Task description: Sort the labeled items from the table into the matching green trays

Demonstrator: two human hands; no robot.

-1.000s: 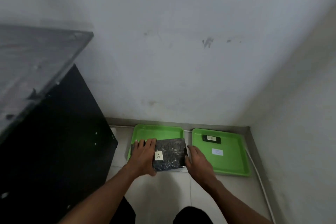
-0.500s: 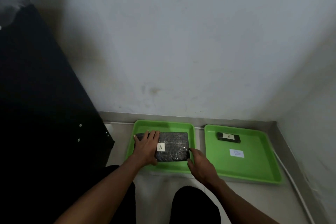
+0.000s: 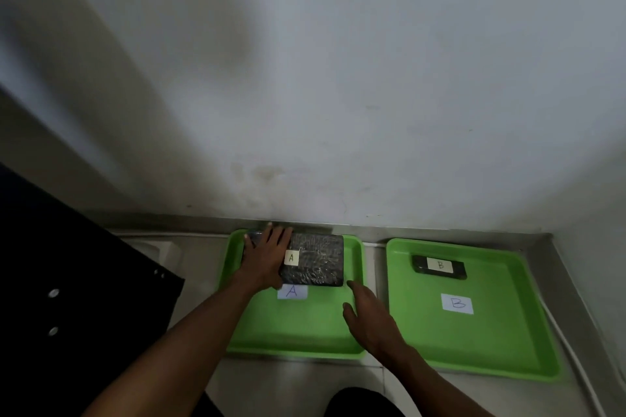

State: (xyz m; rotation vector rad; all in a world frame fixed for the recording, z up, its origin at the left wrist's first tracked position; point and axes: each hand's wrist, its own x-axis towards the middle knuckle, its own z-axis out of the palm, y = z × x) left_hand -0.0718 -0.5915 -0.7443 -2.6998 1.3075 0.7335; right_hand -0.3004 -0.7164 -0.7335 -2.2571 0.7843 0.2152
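Note:
A dark wrapped block with a white "A" sticker lies at the far end of the left green tray, which carries an "A" label. My left hand lies flat on the block's left part, fingers spread. Just off the block's near right corner hovers my right hand, fingers loose and holding nothing. On the right stands a second green tray with a "B" label; a small black item with a "B" sticker rests at its far end.
Both trays sit on a pale tiled floor against a white wall, in a corner with a second wall on the right. A black cabinet side stands at the left. A white cable runs along the right tray. My knees show at the bottom.
The block has slid farther into the A tray, uncovering the tray's label. My right hand has come off the block's right edge. The camera has dipped closer to the trays.

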